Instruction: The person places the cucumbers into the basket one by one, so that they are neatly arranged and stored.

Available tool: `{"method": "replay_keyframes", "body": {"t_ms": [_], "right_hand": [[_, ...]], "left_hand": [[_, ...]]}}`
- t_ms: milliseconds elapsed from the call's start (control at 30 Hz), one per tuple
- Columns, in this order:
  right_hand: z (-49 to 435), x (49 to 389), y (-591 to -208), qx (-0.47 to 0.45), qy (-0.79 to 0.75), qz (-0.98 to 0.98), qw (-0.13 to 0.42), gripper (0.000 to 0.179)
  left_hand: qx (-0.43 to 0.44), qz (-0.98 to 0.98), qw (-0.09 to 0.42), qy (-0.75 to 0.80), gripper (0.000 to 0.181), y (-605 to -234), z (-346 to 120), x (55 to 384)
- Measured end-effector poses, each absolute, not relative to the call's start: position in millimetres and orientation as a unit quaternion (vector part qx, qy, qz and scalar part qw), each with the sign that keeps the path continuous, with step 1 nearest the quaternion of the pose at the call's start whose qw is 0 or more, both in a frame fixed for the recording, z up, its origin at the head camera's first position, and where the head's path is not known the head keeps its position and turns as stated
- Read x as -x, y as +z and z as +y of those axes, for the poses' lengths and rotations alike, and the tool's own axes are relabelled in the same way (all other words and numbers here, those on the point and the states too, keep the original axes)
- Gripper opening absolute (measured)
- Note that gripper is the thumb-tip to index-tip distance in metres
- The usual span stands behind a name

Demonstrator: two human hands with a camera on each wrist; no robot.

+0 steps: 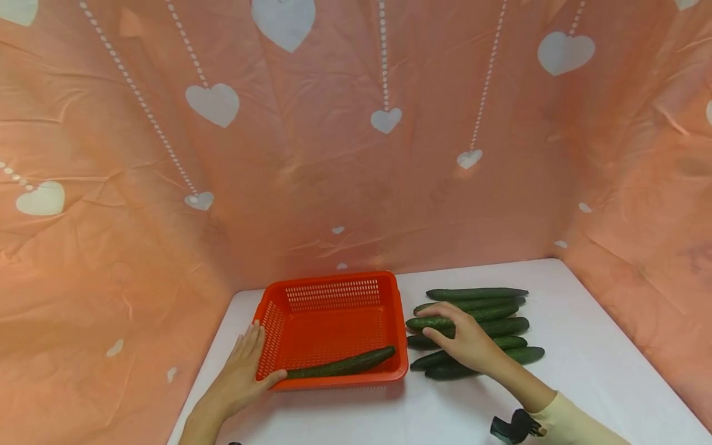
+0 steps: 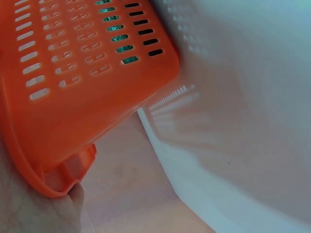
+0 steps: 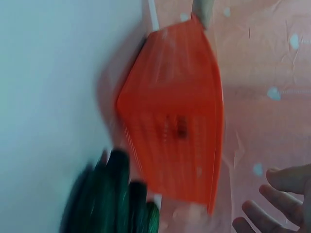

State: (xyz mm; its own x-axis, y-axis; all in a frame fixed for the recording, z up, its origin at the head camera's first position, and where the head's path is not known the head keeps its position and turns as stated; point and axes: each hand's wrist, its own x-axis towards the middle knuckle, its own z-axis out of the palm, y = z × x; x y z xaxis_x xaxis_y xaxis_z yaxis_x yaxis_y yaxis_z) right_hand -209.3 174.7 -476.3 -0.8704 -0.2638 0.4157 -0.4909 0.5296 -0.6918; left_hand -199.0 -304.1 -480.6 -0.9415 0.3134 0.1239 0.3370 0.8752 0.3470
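Observation:
An orange-red plastic basket [image 1: 334,277] with slotted sides stands on the white table. One cucumber [image 1: 350,364] lies inside it along the near wall. My left hand [image 1: 239,371] rests at the basket's near left corner, fingers extended along the left rim and thumb on the near rim. In the left wrist view, part of that hand [image 2: 34,199] touches the rim beside a looped handle. Several dark green cucumbers [image 1: 506,326] lie side by side right of the basket. My right hand [image 1: 467,340] hovers over them, thumb and fingers spread, holding nothing; the right wrist view shows its fingers [image 3: 286,199] apart.
The white table [image 1: 578,321] has its left edge close to my left arm. Pink-orange sheeting with white hearts [image 1: 434,204] encloses the back and both sides. A small black device [image 1: 517,426] is on the right wrist.

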Motion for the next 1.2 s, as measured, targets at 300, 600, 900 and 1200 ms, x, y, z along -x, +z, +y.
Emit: {"method": "replay_keyframes", "body": {"t_ms": [300,600,900,1200], "right_hand": [[231.2,198.3,-484.1,-0.203,0.396,-0.887,0.125,0.031],[285.2,193.6,-496.3,-0.234,0.357,-0.899,0.102,0.031],[324.8,191.7,-519.6,-0.264,0.305,-0.904,0.139,0.039],[339.5,193.1,-539.1,-0.291,0.323,-0.891,0.134,0.04]], "left_hand": [[0.176,-0.966,0.04,-0.186,0.107,-481.2,-305.4,198.3],[0.168,-0.967,0.033,-0.189,0.107,-480.1,-305.0,198.9],[0.166,-0.967,0.03,-0.193,0.108,-481.5,-305.6,199.2],[0.161,-0.966,0.027,-0.2,0.108,-482.1,-305.5,198.2]]}}
